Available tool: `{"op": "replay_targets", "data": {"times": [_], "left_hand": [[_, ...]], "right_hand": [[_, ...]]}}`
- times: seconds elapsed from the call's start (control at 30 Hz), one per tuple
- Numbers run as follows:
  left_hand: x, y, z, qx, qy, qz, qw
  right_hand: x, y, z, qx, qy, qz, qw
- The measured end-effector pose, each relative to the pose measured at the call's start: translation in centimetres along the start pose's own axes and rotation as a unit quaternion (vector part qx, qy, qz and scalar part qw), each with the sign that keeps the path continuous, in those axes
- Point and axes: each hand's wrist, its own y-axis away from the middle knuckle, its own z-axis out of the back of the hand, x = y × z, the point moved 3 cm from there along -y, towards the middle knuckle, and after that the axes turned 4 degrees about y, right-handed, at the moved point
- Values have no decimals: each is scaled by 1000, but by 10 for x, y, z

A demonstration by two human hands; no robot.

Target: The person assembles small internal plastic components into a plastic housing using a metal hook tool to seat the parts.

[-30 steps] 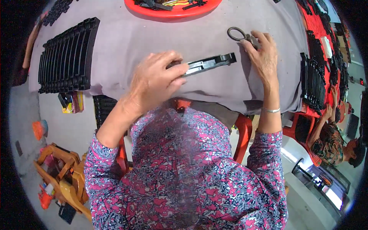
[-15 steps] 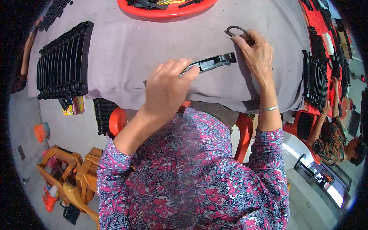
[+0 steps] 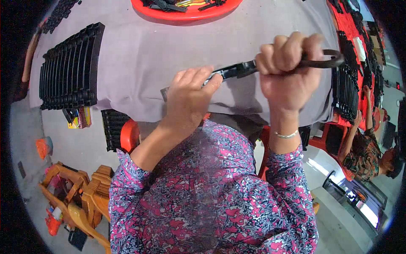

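My left hand (image 3: 188, 86) is closed around a long, narrow black plastic part (image 3: 230, 72), whose far end points right, toward my other hand. A short grey end shows at the left of my fist. My right hand (image 3: 289, 67) is closed on a dark tool with a looped handle (image 3: 334, 59); the loop sticks out to the right. Its working end is hidden by my fingers, so I cannot tell whether it touches the part. Both hands are over the grey cloth-covered table (image 3: 169, 38).
A row of black plastic parts (image 3: 72, 67) lies at the table's left; another stack (image 3: 347, 93) is at the right. A red basin (image 3: 190, 16) with black and yellow pieces sits at the far edge. At right, a person (image 3: 366, 152) is beside a red-covered table.
My right hand has turned and moved to the black part's end, swinging the tool's loop from upper left to the right. My left hand keeps its hold, nearly in place.
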Motion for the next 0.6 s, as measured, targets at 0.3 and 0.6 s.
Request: {"op": "replay_targets", "data": {"times": [0.3,0.6], "left_hand": [[-1,-2,2,6,21,18,1000],[-1,-3,1,22,14,20,999]], "right_hand": [[-26,0,-7,-2,-9,-61,998],[-36,-7,-13,63,48,-85,993]]}}
